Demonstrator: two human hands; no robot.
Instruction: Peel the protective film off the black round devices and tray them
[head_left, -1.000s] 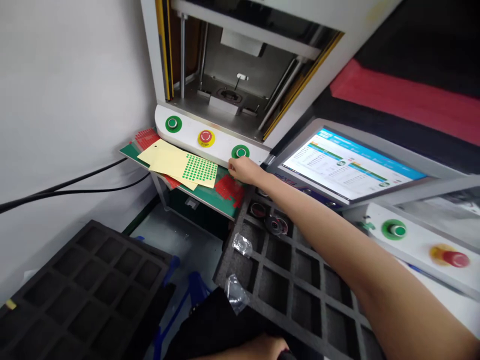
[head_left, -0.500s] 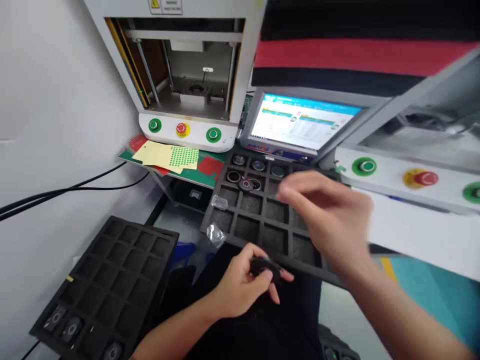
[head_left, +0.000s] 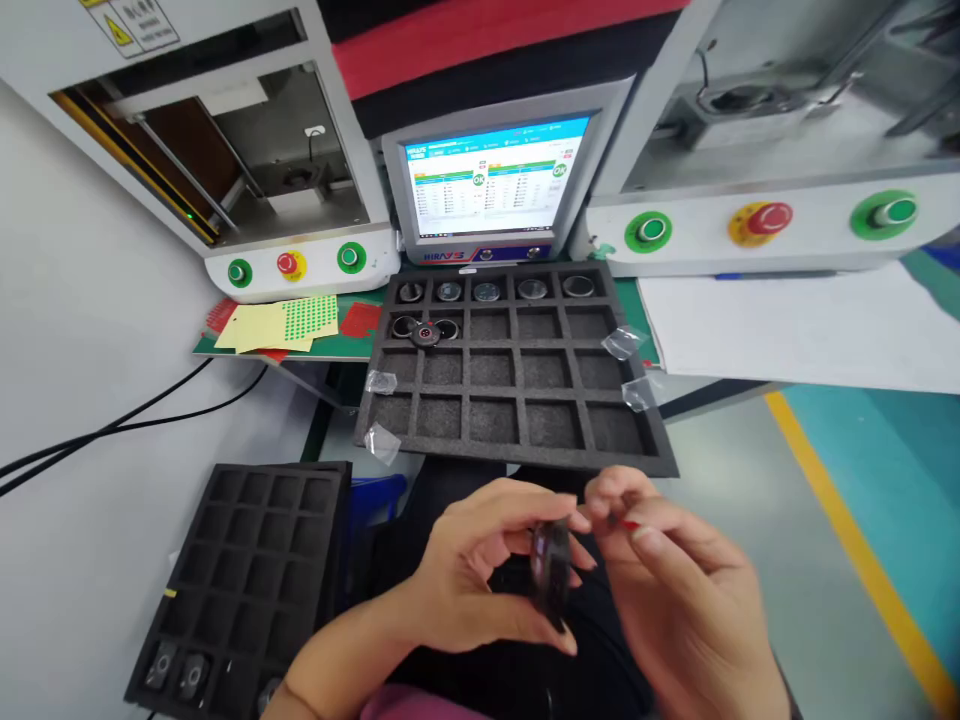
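Observation:
My left hand holds a small round black part on edge, low in the middle of the view. My right hand is beside it, thumb and forefinger pinched at the part's upper rim, with something small and red at the fingertips. Both hands hover just in front of a black foam tray with square pockets. Several round parts sit in the tray's far row, and one with a red centre lies in the second row.
A second black foam tray lies lower left with a few parts at its near end. Behind stand a lit monitor, a left press with green and red buttons, a right press panel, sticker sheets and black cables.
My right hand came back from the left press's green button and now meets the left hand at the black part. The view swung right and down, and the part turned on edge.

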